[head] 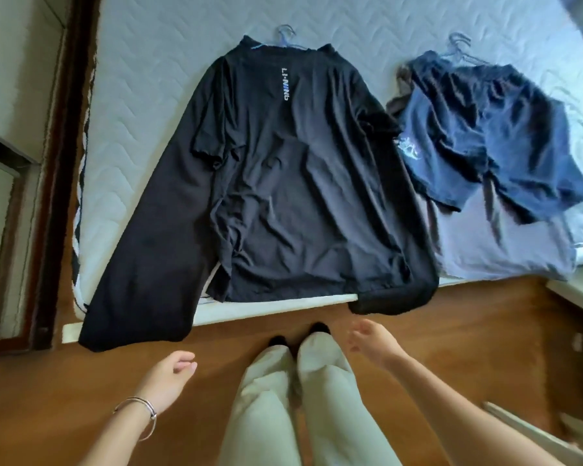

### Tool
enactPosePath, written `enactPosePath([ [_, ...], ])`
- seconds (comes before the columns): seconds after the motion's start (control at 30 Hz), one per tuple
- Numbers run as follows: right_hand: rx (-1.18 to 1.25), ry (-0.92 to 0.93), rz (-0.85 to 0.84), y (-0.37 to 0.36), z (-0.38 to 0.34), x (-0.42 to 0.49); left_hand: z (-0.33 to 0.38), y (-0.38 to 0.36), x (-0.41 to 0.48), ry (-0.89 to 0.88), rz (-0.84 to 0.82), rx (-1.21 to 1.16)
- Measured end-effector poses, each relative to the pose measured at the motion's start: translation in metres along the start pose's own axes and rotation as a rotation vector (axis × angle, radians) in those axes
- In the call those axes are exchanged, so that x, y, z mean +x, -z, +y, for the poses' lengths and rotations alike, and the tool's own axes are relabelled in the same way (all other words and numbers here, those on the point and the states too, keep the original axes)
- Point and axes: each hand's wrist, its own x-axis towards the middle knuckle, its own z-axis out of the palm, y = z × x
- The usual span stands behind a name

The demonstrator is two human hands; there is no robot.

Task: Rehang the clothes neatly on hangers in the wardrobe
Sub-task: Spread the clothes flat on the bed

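Observation:
A black long-sleeved shirt (283,183) lies flat on the white mattress (155,62), with a blue hanger (285,37) in its collar. Its sleeves hang over the mattress's near edge. To the right lies a pile of dark blue clothes (492,136) on another hanger (460,45), over a pale lilac garment (505,243). My left hand (169,381) hovers below the left sleeve, fingers loosely apart, holding nothing. My right hand (372,341) is open beside the right sleeve's cuff, not touching it.
A brown wooden floor (81,398) runs along the bed's near edge. A dark wooden frame (61,163) and pale cabinet fronts (11,62) stand at the left. My legs in light trousers (293,398) are between my hands. White furniture edges (572,290) sit at the right.

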Motion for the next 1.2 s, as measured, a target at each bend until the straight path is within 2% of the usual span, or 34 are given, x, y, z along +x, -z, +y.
enactPosePath([
  [0.13,0.146,-0.125,0.029,0.036,0.050,-0.030,0.054,-0.033,-0.008,-0.091,-0.126,0.065],
  [0.3,0.287,-0.217,0.158,0.077,0.111,-0.046,0.126,-0.075,-0.012,-0.190,-0.227,0.255],
  [0.5,0.262,-0.331,0.125,0.118,0.182,-0.033,0.201,-0.119,0.001,-0.239,-0.223,0.397],
  [0.6,0.207,-0.360,0.091,0.156,0.208,-0.026,0.235,-0.140,0.011,-0.175,-0.158,0.378],
  [0.7,0.158,-0.356,0.103,0.221,0.229,-0.005,0.267,-0.171,0.017,-0.038,-0.082,0.324],
  [0.8,0.164,-0.313,0.094,0.302,0.246,0.025,0.313,-0.217,0.002,0.056,-0.072,0.152],
  [0.87,0.153,-0.261,0.150,0.356,0.255,0.045,0.347,-0.246,-0.012,0.044,-0.103,0.072],
  [1.0,0.176,-0.211,0.274,0.440,0.255,0.068,0.400,-0.278,-0.022,-0.001,-0.059,-0.085],
  [1.2,0.247,-0.245,0.253,0.461,0.255,0.081,0.424,-0.289,-0.028,-0.024,-0.127,-0.036],
])
